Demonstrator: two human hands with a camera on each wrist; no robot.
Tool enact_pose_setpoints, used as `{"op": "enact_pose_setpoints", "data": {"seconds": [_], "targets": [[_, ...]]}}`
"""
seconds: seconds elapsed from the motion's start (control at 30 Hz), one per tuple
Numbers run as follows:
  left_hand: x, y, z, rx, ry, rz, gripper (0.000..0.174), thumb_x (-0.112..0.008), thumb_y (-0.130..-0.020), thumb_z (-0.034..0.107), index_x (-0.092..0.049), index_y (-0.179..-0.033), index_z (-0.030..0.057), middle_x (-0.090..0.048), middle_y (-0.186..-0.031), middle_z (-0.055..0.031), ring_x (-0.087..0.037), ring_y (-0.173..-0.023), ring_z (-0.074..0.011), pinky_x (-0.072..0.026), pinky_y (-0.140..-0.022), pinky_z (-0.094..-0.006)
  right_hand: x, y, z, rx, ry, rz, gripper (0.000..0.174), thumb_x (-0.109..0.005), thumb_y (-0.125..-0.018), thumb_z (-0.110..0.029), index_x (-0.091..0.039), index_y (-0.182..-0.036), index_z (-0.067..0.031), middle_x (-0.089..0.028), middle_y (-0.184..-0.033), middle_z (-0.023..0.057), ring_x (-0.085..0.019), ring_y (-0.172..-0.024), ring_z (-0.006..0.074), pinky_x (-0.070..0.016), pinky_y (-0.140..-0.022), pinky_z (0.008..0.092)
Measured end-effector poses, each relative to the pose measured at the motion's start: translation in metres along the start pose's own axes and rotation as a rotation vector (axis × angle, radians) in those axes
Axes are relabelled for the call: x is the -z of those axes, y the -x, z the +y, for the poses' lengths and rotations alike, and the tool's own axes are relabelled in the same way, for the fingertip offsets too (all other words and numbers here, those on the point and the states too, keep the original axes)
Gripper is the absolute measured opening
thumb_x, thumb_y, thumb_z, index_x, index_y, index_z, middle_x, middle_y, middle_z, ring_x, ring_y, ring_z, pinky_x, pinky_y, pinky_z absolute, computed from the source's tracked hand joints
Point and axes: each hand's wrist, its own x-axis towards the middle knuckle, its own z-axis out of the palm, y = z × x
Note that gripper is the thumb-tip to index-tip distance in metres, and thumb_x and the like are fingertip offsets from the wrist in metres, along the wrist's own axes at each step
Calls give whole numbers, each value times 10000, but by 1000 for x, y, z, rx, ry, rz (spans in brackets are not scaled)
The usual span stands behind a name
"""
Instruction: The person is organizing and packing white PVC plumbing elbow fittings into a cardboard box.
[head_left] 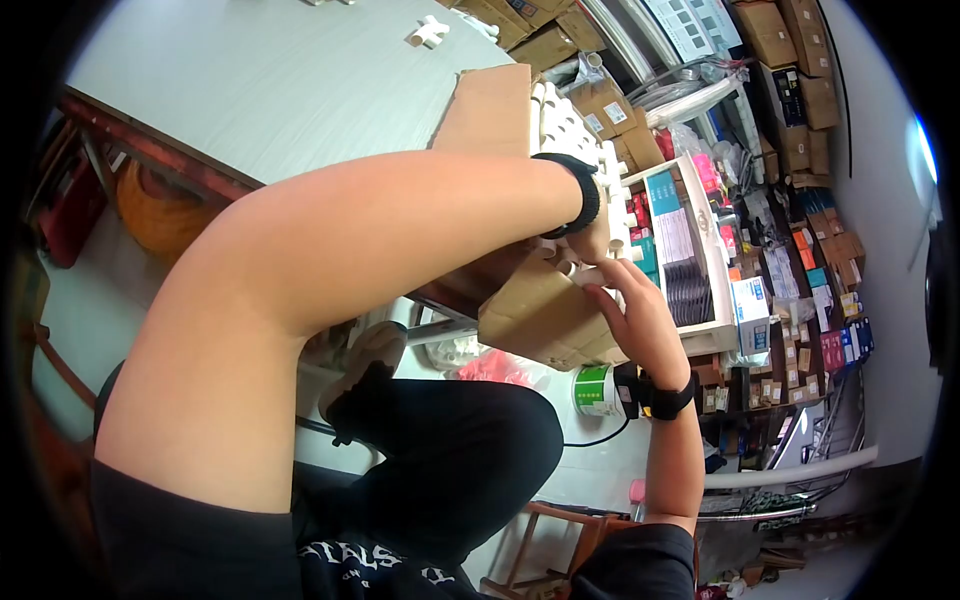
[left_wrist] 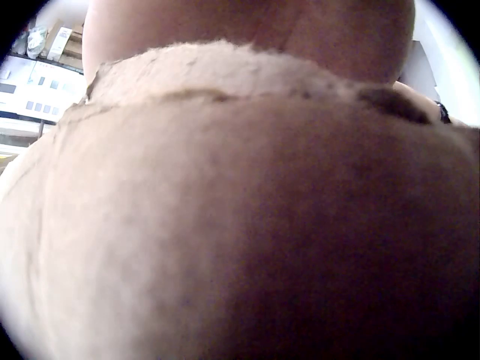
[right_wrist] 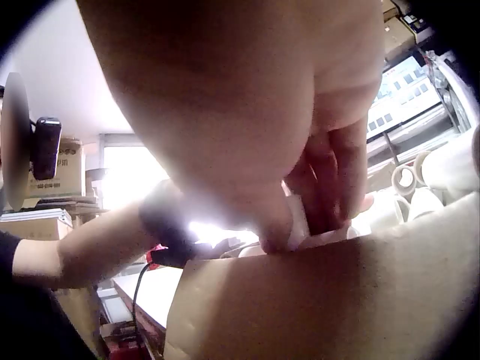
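Farthest left in the head view, the grey surface carries one loose white piece near its far edge. A bare left arm crosses from the lower left up toward the middle, with a black band at its wrist. To the right of the bare part of the surface, a cardboard box sits at the surface's near edge with one flap standing open. It is packed with white pipe fittings set close together. The left hand reaches into the box among them, just beyond the band. Its fingers are hidden, and the left wrist view shows only blurred cardboard and skin, so I cannot tell whether it holds anything. Just below and right of it, the right hand comes up over the box's near wall. Its fingers and thumb are curled in and pinch a single fitting at the rim. The right wrist view shows that same white piece caught between them, just above the cardboard wall. A black strap circles the right wrist, and a green-labelled tub stands on the floor beside it. Farther right, a white shelf unit holds coloured packets and small boxes.
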Motion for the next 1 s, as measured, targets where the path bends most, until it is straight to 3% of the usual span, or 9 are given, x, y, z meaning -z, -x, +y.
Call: {"op": "enact_pose_setpoints", "data": {"seconds": [0.07,0.33,0.43,0.5,0.57,0.67,0.77,0.9,1.0], "targets": [[8,29,11,25,-24,-23,502,-395,-933,326,-474,-1415,209,-567,-1309,-142,-669,-979,-269,-544,-813,-426,-3,1,1,-13,-34,27,317,-653,-874,-47,-591,-1183,-18,-619,-1018,178,-625,-929,349,-495,-803,383],[-4,-35,-15,-114,-100,58,597,-439,-879,291,-397,-1469,208,-406,-1461,-227,-457,-1295,-413,-368,-1058,-469,-18,12,5,-140,-297,223,295,-626,-906,-39,-608,-1201,-42,-604,-943,145,-641,-882,244,-522,-744,320],[7,-7,4,-142,-352,43,673,-497,-831,214,-360,-1489,204,-385,-1438,-296,-460,-1271,-447,-397,-1028,-474,-16,13,-3,-147,-238,272,261,-630,-899,-49,-622,-1159,-33,-619,-932,166,-644,-848,276,-524,-738,343],[1,7,9,-109,-320,135,666,-531,-821,182,-385,-1471,198,-434,-1382,-276,-503,-1212,-434,-427,-990,-463,-16,18,-3,-133,-258,311,274,-641,-888,-64,-623,-1160,-42,-626,-923,153,-634,-843,291,-516,-732,355],[-5,16,7,-232,-466,192,563,-479,-865,166,-448,-1426,145,-471,-1339,-239,-526,-1176,-412,-442,-971,-458,-19,22,-1,-148,-248,328,255,-653,-887,-107,-629,-1133,-46,-629,-927,143,-629,-839,296,-511,-738,365],[-13,7,0,-233,-245,219,463,-434,-881,131,-539,-1328,73,-490,-1337,-253,-529,-1162,-414,-434,-980,-461,-25,28,-1,-160,-251,408,227,-661,-888,-160,-635,-1085,-51,-634,-923,141,-627,-829,303,-506,-739,376],[-18,13,3,-298,-497,298,424,-413,-893,119,-557,-1288,63,-415,-1435,-268,-487,-1226,-435,-423,-1011,-451,-32,28,7,-169,-275,435,223,-664,-884,-190,-631,-1057,-53,-634,-903,146,-629,-839,308,-505,-747,389],[-19,14,1,-304,-284,275,512,-319,-912,95,-492,-1394,88,-249,-1536,-278,-274,-1426,-395,-213,-1173,-368,-16,28,16,-120,-120,306,241,-667,-868,-173,-642,-1078,-57,-634,-796,133,-620,-781,300,-488,-720,393],[-20,13,3,-261,-263,273,527,-308,-922,111,-469,-1424,108,-242,-1542,-275,-255,-1438,-387,-206,-1177,-359,-6,29,22,-138,-99,221,231,-653,-870,-180,-646,-1061,-49,-640,-793,143,-622,-782,321,-484,-728,418]]}}
